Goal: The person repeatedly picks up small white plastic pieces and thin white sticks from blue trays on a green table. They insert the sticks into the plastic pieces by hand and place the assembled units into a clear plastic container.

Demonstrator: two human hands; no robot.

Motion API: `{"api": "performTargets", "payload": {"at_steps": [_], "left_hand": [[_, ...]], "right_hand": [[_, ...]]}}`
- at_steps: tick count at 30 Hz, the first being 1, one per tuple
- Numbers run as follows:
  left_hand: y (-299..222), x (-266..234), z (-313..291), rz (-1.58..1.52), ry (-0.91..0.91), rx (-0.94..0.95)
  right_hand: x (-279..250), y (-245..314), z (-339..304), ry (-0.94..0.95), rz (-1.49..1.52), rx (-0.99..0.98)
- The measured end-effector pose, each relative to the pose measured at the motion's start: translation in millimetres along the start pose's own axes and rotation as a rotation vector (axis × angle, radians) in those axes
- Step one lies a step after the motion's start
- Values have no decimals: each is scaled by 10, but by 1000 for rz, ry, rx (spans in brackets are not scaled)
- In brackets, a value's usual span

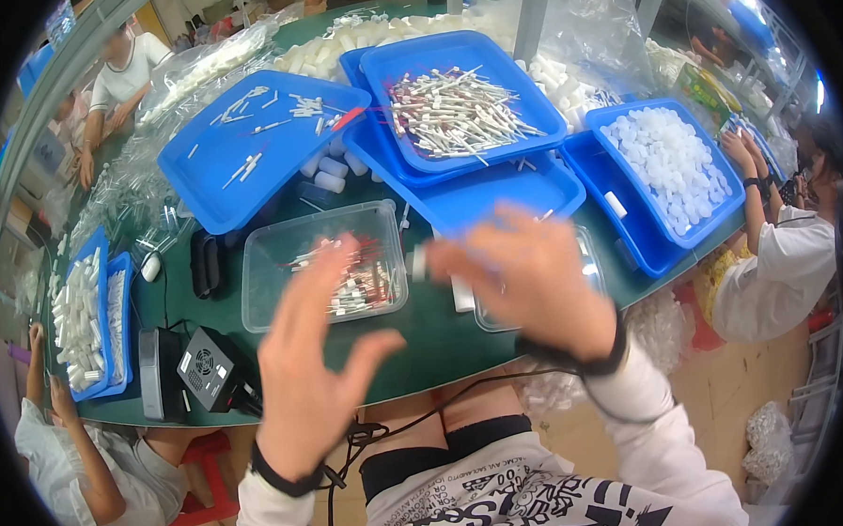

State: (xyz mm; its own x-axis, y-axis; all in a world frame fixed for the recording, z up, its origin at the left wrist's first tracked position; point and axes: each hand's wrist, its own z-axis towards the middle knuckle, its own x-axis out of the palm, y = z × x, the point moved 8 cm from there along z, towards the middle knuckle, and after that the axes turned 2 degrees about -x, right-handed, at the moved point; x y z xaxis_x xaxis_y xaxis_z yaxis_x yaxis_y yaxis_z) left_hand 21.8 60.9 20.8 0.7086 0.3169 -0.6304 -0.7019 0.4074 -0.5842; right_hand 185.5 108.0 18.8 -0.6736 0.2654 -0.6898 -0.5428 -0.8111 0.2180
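Note:
My left hand (311,362) hovers over the near edge of a clear plastic box (253,287), fingers stretched and thumb apart, holding nothing. Inside that box lie thin white sticks with red ends (371,286). My right hand (526,277), smeared by motion, is to the right of the box; its fingertips pinch a small white cylinder (419,261). Beneath the right hand is a second clear container (590,256), mostly hidden. A white cylindrical piece (462,295) stands beside it, partly covered by the hand.
Blue trays hold similar sticks (462,106), a few scattered sticks (248,167), white caps (666,163) and white cylinders (78,316). A black box-shaped device (210,366) and a black case (207,263) are at left. A cable (465,388) crosses near my lap. Other people sit around the table.

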Motion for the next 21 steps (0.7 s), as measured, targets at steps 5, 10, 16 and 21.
{"api": "performTargets", "payload": {"at_steps": [5, 10, 16, 21], "left_hand": [[682, 193, 307, 125, 166, -102], [976, 451, 375, 154, 330, -97], [1083, 488, 415, 301, 494, -211], [1085, 598, 499, 339, 355, -31]], "right_hand": [[-13, -1569, 748, -65, -234, 330], [299, -1822, 950, 13, -385, 180], [-188, -2010, 451, 392, 5, 489], [-130, -2149, -376, 627, -76, 590]]}}
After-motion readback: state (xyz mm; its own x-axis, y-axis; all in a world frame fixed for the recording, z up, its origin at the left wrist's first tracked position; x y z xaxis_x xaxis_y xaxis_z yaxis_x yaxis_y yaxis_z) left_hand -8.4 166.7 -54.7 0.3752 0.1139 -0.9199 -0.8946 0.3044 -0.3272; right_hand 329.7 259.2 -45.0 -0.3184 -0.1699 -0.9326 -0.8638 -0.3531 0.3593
